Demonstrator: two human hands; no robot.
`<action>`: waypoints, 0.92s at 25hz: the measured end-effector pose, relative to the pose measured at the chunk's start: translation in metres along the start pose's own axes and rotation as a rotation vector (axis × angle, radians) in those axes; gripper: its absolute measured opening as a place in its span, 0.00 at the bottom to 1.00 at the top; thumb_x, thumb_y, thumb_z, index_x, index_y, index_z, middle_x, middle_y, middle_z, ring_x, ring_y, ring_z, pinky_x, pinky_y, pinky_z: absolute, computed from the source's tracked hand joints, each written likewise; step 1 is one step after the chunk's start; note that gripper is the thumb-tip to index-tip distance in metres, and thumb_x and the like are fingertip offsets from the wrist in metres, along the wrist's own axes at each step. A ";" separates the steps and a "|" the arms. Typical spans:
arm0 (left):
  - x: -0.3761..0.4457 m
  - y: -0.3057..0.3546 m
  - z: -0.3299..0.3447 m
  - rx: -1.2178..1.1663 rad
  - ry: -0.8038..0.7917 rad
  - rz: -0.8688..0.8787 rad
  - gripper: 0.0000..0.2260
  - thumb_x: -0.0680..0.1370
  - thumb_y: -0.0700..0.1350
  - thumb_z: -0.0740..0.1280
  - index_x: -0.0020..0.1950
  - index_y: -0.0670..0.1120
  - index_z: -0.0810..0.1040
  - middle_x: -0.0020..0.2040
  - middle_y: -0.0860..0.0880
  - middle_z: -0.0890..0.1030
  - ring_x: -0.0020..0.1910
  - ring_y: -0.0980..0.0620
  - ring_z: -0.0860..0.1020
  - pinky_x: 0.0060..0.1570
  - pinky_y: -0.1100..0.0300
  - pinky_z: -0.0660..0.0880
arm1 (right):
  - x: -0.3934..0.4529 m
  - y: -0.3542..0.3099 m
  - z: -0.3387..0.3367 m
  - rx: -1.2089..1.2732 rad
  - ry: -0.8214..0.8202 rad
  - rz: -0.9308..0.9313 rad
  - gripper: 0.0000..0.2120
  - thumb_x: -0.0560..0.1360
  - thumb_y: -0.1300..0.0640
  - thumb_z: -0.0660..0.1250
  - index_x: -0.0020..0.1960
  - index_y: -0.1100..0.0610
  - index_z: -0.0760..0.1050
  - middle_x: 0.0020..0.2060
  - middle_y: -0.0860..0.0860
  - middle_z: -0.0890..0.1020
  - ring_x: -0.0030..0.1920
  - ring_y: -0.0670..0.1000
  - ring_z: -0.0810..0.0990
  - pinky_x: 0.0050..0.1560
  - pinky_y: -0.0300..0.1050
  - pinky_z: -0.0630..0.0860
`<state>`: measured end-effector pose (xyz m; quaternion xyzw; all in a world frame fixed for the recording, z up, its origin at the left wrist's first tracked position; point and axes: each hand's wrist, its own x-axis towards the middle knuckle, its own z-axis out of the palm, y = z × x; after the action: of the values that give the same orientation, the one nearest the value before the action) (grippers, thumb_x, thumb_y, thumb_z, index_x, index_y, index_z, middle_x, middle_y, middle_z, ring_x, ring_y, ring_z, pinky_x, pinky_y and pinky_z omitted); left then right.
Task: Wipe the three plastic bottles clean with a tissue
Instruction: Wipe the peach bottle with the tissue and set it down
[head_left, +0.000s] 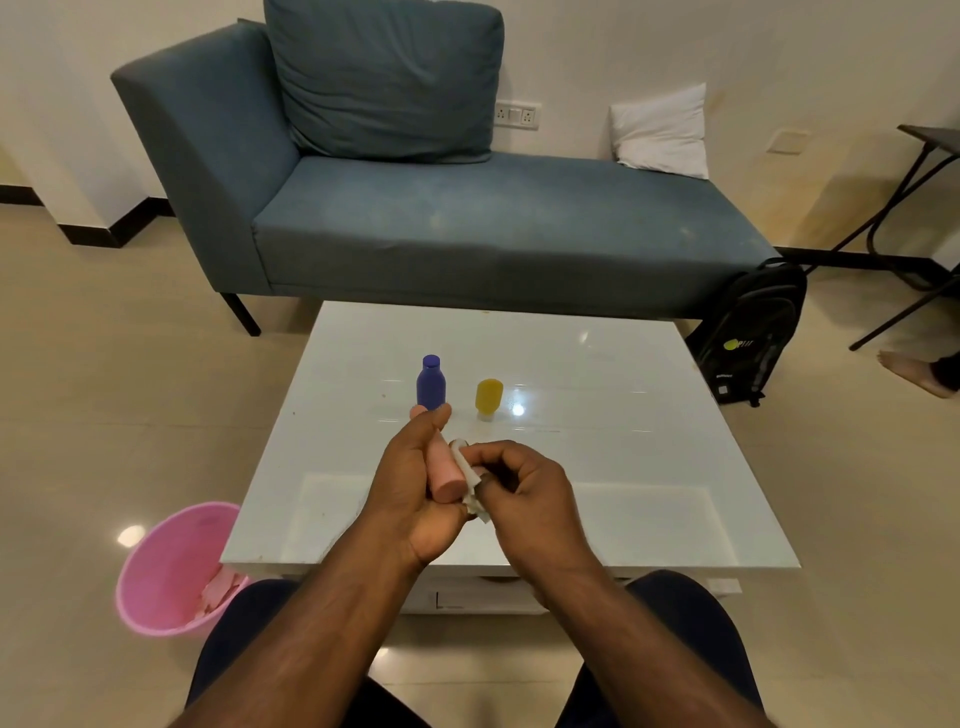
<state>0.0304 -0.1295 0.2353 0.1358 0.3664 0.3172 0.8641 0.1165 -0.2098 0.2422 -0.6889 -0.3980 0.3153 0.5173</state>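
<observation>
Above the near half of the white surface we hold a pink bottle in our left hand, its fingers curled round the bottle's body so that the flat base points back toward us and the cap end pokes out past the thumb. Our right hand sits just beside it, its fingers bent and pinching a crumpled white tissue against the right side of the pink bottle. The tissue touches the bottle near its base and hangs a little below our fingertips.

Farther out on the surface, two more bottles stand upright and apart from each other. A blue bottle with a matching cap stands to the left, just beyond our left hand, and a yellow bottle stands to its right on a pale cap. Neither is touched by our hands.

On the floor to the left of the surface sits a pink bin with pale scraps inside. Beyond the surface we see a blue-grey sofa carrying a large cushion and a small white pillow, and a black backpack leans by the sofa's right end.
</observation>
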 end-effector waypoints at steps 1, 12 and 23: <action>0.000 0.000 -0.001 -0.022 -0.012 -0.001 0.17 0.77 0.50 0.70 0.64 0.48 0.77 0.67 0.33 0.78 0.66 0.34 0.78 0.66 0.34 0.73 | 0.000 0.000 -0.001 -0.007 0.012 -0.015 0.11 0.77 0.62 0.66 0.53 0.49 0.82 0.47 0.42 0.83 0.50 0.42 0.81 0.53 0.39 0.78; 0.005 -0.003 -0.005 -0.013 0.021 0.088 0.28 0.78 0.64 0.64 0.67 0.43 0.79 0.54 0.42 0.83 0.49 0.45 0.82 0.53 0.44 0.82 | -0.010 -0.001 0.012 -0.045 0.079 -0.039 0.10 0.77 0.60 0.66 0.53 0.49 0.82 0.47 0.40 0.83 0.48 0.39 0.80 0.51 0.36 0.78; -0.002 -0.002 -0.006 0.125 -0.023 0.183 0.21 0.80 0.57 0.65 0.69 0.48 0.76 0.57 0.43 0.85 0.54 0.44 0.85 0.56 0.41 0.81 | 0.005 -0.006 -0.007 -0.004 0.217 -0.091 0.11 0.77 0.61 0.66 0.49 0.46 0.81 0.43 0.40 0.83 0.47 0.42 0.80 0.48 0.38 0.79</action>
<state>0.0260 -0.1320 0.2317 0.2259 0.3617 0.3695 0.8256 0.1231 -0.2080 0.2492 -0.7012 -0.3712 0.2145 0.5696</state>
